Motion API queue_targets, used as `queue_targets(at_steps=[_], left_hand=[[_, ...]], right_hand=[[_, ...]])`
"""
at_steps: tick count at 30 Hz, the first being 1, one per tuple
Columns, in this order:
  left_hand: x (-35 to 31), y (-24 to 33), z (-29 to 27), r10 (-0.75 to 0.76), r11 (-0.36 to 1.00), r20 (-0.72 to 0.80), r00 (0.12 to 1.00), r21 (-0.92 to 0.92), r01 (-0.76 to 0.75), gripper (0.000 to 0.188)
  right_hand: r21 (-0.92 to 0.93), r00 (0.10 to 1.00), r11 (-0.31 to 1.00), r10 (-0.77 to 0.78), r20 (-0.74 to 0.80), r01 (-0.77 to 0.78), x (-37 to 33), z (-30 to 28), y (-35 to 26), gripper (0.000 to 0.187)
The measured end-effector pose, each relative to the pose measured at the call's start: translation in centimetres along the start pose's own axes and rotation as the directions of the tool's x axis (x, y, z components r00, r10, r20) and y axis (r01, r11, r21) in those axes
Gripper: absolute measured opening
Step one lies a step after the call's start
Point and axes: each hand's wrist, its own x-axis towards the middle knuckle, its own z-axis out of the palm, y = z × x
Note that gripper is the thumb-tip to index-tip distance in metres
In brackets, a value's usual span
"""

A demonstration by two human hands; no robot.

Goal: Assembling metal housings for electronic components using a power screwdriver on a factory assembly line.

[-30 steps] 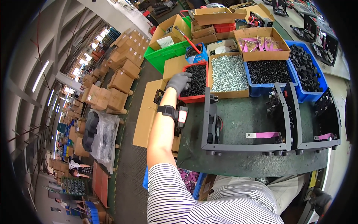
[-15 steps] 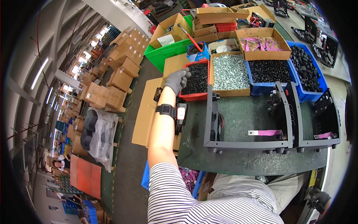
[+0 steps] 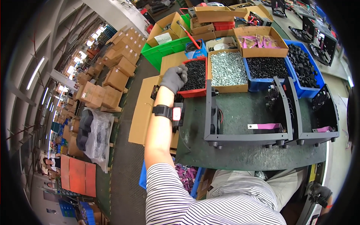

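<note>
My left hand [image 3: 174, 78], in a grey glove, is held at the left edge of a red bin [image 3: 195, 92] of black screws [image 3: 196, 75]. Its fingers are curled together, and whatever they may hold is hidden. A dark wristband with a small lit device [image 3: 176, 114] sits on that forearm. Far to the lower right, beyond my thigh, is my right hand [image 3: 320, 194], also in a dark glove. It is small and dim near the rim, so its grip is unclear. Before me on the bench stand dark grey metal housings [image 3: 245, 137] with pink-purple strips [image 3: 268, 126] inside.
Beside the red bin are a carton of silvery screws [image 3: 227, 69], a blue bin of black screws [image 3: 266, 67] and a blue bin of black round parts [image 3: 305, 69]. A green crate [image 3: 161, 52] stands behind. Cardboard [image 3: 144, 112] lies at the bench's left side.
My left hand has drawn slightly left and toward me, off the screws to the red bin's edge, fingers curled. My right hand shows a little more at the lower right. The view has shifted slightly.
</note>
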Motion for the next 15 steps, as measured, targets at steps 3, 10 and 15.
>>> queue_targets(at_steps=[3,10,15], left_hand=[[-1.1,0.3,0.4,-0.095,0.961,0.291,0.952,-0.222,0.164,0.02],[-7.2,0.3,5.8,-0.098,0.991,0.702,0.706,0.003,0.135,0.03],[-13.2,-1.5,11.5,-0.082,0.995,0.681,0.728,0.018,0.095,0.043]], right_hand=[[-0.091,0.976,0.972,-0.217,-0.01,0.215,-1.2,0.9,0.5,0.058],[0.031,0.978,0.995,-0.082,-0.191,0.09,-10.1,4.9,-4.1,0.054],[0.143,0.978,0.975,-0.148,-0.144,0.169,-15.7,7.5,-5.9,0.047]])
